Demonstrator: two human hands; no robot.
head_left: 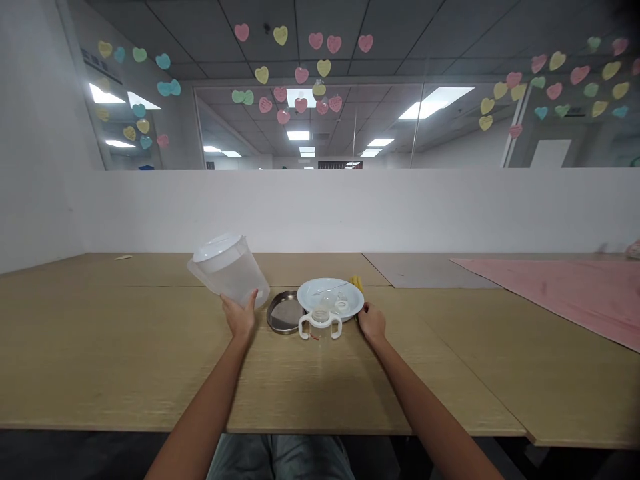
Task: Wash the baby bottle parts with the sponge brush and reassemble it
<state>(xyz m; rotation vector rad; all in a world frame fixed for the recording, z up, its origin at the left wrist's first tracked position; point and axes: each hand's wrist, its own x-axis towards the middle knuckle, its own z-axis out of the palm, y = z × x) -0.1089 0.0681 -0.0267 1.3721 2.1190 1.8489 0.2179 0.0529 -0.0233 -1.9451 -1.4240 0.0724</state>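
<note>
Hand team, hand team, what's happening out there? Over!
Left hand gripping tilted lidded plastic pitcher. Right hand beside white plate. Two-handled cup and round metal tray near plate.

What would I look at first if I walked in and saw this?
Your eye would jump to the colourful paper hearts stuck on the glass above the white wall. Down on the wooden table, the left hand holds up a tilted clear plastic pitcher. Beside it sit a white plate and a two-handled baby bottle, close to the right hand.
</note>
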